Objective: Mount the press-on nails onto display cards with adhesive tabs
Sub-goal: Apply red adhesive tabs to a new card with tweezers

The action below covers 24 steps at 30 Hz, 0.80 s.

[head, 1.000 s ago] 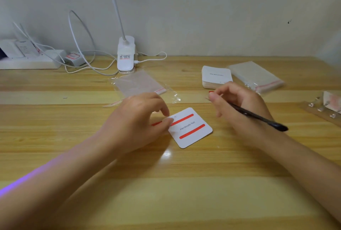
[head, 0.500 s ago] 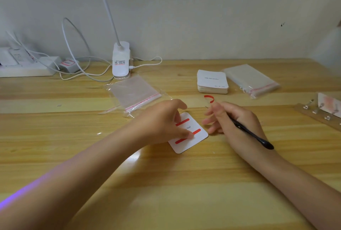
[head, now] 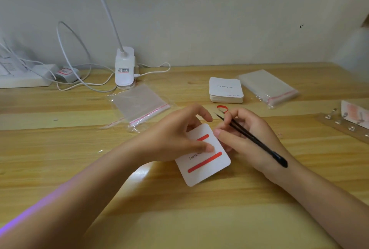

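The display card point(head: 207, 165) lies on the wooden surface point(head: 179, 208), white with rounded corners, two red adhesive strips point(head: 205, 161) running across it and a line of print between them, partly covered. The left hand point(head: 175, 138) rests on the card's left part, its thumb pressed flat near the middle and its fingers point(head: 201, 113) loosely spread and arched over the far edge, not curled round anything. The right hand point(head: 249, 133) sits just beside the card's right edge, its fingers clamped on a pair of black tweezers point(head: 251, 138) whose tips point away toward the wall and whose blunt end lies back over the wrist. Just past the tweezer tips a small curl of red backing strip point(head: 221, 107) sits on the surface; I cannot tell whether the tips touch it.

Farther back is a stack of blank cards point(head: 226, 90), and just beside it on the right a bundle of clear bags point(head: 267, 87). A single clear bag point(head: 139, 103) with a red seal line lies to the left, in front of a white clip lamp point(head: 124, 67) with its cable. At the far left a power strip point(head: 24, 77) sits against the wall. At the right edge lies a strip holding press-on nails point(head: 347, 121), too blurred to make out well.
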Available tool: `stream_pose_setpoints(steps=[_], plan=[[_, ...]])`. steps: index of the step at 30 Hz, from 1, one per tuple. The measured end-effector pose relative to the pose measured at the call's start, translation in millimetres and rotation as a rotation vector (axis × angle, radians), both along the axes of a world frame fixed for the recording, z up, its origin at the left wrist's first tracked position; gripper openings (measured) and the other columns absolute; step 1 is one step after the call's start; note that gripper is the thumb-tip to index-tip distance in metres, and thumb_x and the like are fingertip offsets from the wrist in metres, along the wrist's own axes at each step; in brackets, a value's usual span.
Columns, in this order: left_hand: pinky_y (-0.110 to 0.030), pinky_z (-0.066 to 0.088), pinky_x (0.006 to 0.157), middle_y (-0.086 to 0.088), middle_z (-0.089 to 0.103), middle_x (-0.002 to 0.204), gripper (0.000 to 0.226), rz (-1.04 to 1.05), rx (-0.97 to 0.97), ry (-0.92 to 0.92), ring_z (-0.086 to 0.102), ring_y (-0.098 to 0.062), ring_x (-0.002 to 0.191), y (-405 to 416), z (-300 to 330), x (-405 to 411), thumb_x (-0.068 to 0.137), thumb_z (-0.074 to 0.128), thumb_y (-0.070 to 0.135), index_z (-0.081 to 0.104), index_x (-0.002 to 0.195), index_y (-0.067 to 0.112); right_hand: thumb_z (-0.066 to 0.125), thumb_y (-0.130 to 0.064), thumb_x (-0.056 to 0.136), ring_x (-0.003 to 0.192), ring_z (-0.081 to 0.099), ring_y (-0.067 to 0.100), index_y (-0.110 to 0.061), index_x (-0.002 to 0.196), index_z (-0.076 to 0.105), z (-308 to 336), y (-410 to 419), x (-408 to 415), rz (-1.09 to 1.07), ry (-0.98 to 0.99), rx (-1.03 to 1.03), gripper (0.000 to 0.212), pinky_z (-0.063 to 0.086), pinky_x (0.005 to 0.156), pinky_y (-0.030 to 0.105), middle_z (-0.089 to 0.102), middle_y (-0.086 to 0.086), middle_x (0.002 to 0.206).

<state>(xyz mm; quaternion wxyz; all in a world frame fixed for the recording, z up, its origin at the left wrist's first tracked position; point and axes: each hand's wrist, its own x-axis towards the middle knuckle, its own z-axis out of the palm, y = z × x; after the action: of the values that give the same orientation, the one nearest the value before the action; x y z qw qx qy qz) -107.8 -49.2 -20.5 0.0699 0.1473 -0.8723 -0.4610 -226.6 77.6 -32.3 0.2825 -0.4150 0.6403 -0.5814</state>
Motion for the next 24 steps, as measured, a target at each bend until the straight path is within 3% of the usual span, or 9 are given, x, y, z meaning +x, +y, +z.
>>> stream_pose_setpoints(steps=[5,10,12,14,17,19,22,24], plan=[[-0.014,0.050,0.073,0.023,0.063,0.094,0.033,-0.021,0.070,0.155,0.060,0.003,0.089,1,-1,5,0.084,0.064,0.013,0.058,0.100,0.041,0.061,0.002,0.079,0.067,0.066,0.015,-0.015,0.077,0.048,0,2,0,0.032,-0.147,-0.040,0.022,0.057,0.058,0.030,0.067,-0.002,0.069],[-0.014,0.047,0.084,0.027,0.056,0.111,0.042,-0.042,-0.025,0.143,0.055,0.007,0.102,1,-1,10,0.084,0.064,0.018,0.050,0.112,0.047,0.063,0.003,0.077,0.066,0.067,0.017,-0.014,0.074,0.049,2,3,5,0.065,-0.106,-0.053,0.023,0.055,0.053,0.029,0.066,0.003,0.068],[-0.017,0.045,0.086,0.024,0.053,0.107,0.045,0.018,-0.192,0.200,0.052,0.003,0.098,4,-4,11,0.082,0.068,0.023,0.048,0.115,0.046,0.063,0.005,0.077,0.063,0.064,0.016,-0.013,0.074,0.048,1,3,6,0.042,-0.108,-0.061,0.024,0.055,0.053,0.027,0.065,0.003,0.067],[-0.029,0.044,0.085,0.014,0.050,0.101,0.039,0.145,-0.472,0.283,0.048,-0.007,0.096,8,-6,11,0.077,0.071,0.027,0.057,0.114,0.030,0.063,0.007,0.077,0.059,0.061,0.015,-0.013,0.073,0.047,-2,2,8,-0.018,-0.127,-0.091,0.026,0.053,0.051,0.023,0.062,0.001,0.065],[-0.031,0.044,0.068,0.003,0.055,0.090,0.024,0.229,-0.733,0.383,0.050,-0.015,0.084,17,-9,14,0.079,0.061,0.030,0.069,0.091,0.012,0.063,0.008,0.076,0.049,0.057,0.006,-0.014,0.072,0.046,-6,0,13,-0.112,-0.087,-0.134,0.028,0.054,0.052,0.022,0.060,-0.007,0.060],[-0.030,0.046,0.062,0.000,0.061,0.084,0.022,0.246,-0.689,0.389,0.057,-0.016,0.076,23,-13,17,0.082,0.057,0.028,0.072,0.085,0.012,0.063,0.008,0.075,0.044,0.052,0.006,-0.015,0.072,0.046,-9,0,16,-0.150,-0.052,-0.150,0.029,0.053,0.056,0.029,0.060,-0.008,0.060],[-0.028,0.047,0.063,0.004,0.064,0.082,0.016,0.310,-0.498,0.389,0.057,-0.008,0.074,26,-15,16,0.077,0.062,0.023,0.074,0.084,0.014,0.065,0.006,0.075,0.049,0.053,0.015,-0.019,0.072,0.047,-12,0,19,-0.165,-0.018,-0.160,0.031,0.052,0.061,0.043,0.060,-0.007,0.065],[-0.023,0.044,0.064,0.005,0.066,0.080,0.015,0.334,-0.434,0.396,0.057,-0.008,0.076,26,-16,15,0.074,0.065,0.023,0.075,0.081,0.015,0.070,-0.001,0.073,0.050,0.056,0.013,-0.027,0.067,0.048,-14,0,22,-0.150,0.005,-0.166,0.034,0.053,0.061,0.041,0.061,-0.008,0.068]])
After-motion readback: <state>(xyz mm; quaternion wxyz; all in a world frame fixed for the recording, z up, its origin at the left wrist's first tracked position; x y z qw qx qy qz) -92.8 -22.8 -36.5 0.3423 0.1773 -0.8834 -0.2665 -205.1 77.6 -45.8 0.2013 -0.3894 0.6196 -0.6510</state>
